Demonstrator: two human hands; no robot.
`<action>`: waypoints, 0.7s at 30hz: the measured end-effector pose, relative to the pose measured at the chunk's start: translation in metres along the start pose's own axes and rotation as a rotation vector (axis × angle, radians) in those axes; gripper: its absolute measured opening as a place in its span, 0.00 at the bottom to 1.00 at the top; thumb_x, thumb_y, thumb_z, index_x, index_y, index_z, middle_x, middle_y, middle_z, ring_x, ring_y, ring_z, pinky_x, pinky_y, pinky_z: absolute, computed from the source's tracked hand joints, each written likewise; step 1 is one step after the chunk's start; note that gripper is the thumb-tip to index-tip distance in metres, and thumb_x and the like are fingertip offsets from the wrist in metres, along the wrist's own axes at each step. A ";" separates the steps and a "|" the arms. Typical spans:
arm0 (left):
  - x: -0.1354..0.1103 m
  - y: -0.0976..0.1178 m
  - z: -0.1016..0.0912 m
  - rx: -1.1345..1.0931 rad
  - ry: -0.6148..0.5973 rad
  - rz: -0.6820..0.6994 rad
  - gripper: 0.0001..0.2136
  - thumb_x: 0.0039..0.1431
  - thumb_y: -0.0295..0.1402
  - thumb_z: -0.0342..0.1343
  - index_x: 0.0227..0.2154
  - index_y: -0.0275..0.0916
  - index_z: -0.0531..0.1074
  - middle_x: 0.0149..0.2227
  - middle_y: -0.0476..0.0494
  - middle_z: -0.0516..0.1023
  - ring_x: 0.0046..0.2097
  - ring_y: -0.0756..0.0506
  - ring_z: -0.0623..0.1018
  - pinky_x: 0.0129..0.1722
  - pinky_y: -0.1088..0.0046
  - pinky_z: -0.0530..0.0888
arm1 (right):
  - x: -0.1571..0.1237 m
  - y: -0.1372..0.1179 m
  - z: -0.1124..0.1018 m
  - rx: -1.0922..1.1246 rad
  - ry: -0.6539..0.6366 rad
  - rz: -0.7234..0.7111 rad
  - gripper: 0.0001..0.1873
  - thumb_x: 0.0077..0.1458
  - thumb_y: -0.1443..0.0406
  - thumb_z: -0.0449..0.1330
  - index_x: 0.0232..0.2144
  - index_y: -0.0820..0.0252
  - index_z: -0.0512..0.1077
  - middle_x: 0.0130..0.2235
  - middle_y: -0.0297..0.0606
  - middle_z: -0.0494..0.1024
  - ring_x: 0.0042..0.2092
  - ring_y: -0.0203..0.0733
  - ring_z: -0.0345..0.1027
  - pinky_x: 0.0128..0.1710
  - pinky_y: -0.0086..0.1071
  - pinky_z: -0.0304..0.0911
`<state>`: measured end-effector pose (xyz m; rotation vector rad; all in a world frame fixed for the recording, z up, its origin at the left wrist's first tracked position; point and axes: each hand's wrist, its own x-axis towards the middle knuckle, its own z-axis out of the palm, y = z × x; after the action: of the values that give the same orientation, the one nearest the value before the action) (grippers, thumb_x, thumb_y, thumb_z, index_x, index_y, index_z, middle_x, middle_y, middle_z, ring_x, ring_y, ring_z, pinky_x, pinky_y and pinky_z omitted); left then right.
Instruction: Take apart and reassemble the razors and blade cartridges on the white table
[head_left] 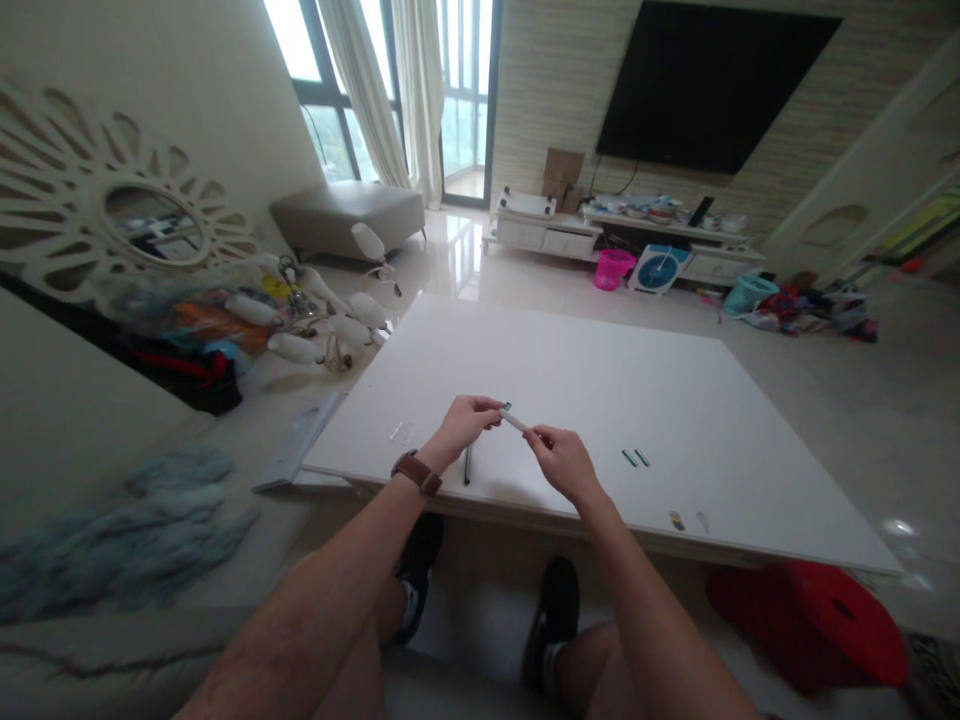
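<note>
Above the white tabletop, both of my hands meet over a slim white stick. My right hand pinches its near end between thumb and fingers. At the far end, my left hand is closed, its fingertips on a small green piece against the stick; its exact kind is too small to make out. Two short green rods lie on the table to the right. Below my left hand rests a thin black rod. A clear plastic piece lies to the left.
Near the table's front edge are a small yellow-and-dark item and a clear piece. A red stool stands by the right front corner. Left of the table lies a lamp with white shades. Beyond are a pink basket and a fan.
</note>
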<state>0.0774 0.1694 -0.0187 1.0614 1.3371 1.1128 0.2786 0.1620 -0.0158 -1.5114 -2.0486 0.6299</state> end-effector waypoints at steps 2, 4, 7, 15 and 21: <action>0.000 0.000 0.000 -0.006 -0.003 -0.001 0.09 0.46 0.30 0.63 0.32 0.34 0.82 0.28 0.42 0.80 0.31 0.49 0.74 0.34 0.72 0.69 | 0.000 -0.001 0.000 -0.051 0.068 0.042 0.21 0.64 0.53 0.50 0.32 0.56 0.79 0.24 0.36 0.75 0.26 0.38 0.63 0.27 0.30 0.47; -0.001 0.001 0.001 -0.016 0.001 -0.002 0.08 0.46 0.30 0.63 0.31 0.34 0.82 0.29 0.42 0.81 0.32 0.49 0.75 0.34 0.72 0.69 | -0.001 -0.003 0.000 -0.071 0.143 0.053 0.22 0.65 0.53 0.49 0.33 0.55 0.79 0.25 0.37 0.76 0.27 0.38 0.64 0.28 0.31 0.47; -0.001 0.001 0.000 -0.024 -0.007 0.011 0.09 0.46 0.29 0.63 0.32 0.34 0.82 0.29 0.42 0.81 0.32 0.49 0.75 0.34 0.72 0.69 | -0.001 -0.003 -0.001 -0.066 0.061 -0.004 0.21 0.65 0.53 0.50 0.32 0.54 0.78 0.25 0.36 0.76 0.27 0.38 0.64 0.28 0.31 0.47; 0.001 0.000 -0.001 -0.009 0.003 0.013 0.09 0.46 0.29 0.63 0.33 0.34 0.82 0.28 0.42 0.80 0.32 0.48 0.75 0.34 0.71 0.69 | -0.003 -0.005 -0.001 -0.126 0.047 0.011 0.22 0.65 0.52 0.49 0.33 0.54 0.78 0.25 0.37 0.76 0.27 0.39 0.64 0.27 0.31 0.45; -0.001 0.003 -0.002 0.028 0.015 0.014 0.08 0.47 0.27 0.61 0.32 0.33 0.82 0.28 0.43 0.80 0.31 0.49 0.74 0.33 0.73 0.68 | -0.003 -0.007 0.001 -0.163 0.049 0.022 0.21 0.66 0.53 0.49 0.34 0.54 0.78 0.27 0.37 0.77 0.29 0.39 0.65 0.28 0.31 0.45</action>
<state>0.0754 0.1692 -0.0153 1.0856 1.3624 1.1171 0.2736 0.1568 -0.0125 -1.6264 -2.0910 0.4382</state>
